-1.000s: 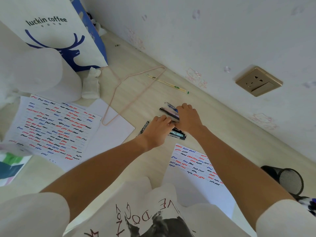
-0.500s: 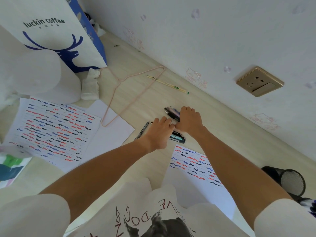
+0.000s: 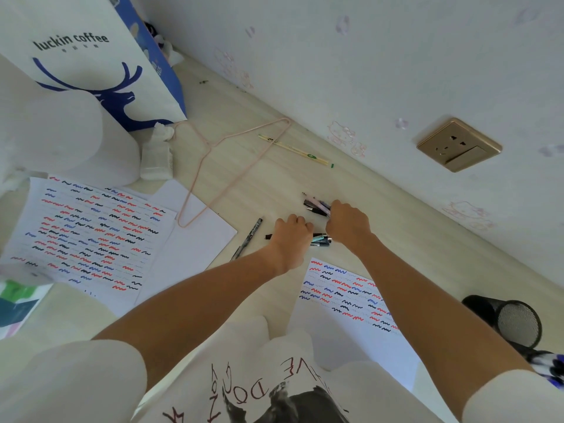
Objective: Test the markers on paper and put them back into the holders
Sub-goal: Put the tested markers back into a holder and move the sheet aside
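Right hand (image 3: pixel 348 224) curled over marker bundle (image 3: pixel 317 206) by the floor's wall edge | left hand (image 3: pixel 293 236) gripping markers beside it | mesh holder (image 3: pixel 515 322) well right, nearer right arm.

I have only the one head view: it looks steeply down from above my chest along both bare forearms onto the pale wood-grain floor (image 3: pixel 250 178), tilted, facing the white wall (image 3: pixel 366 71) close ahead, wide-angle bending the edges.
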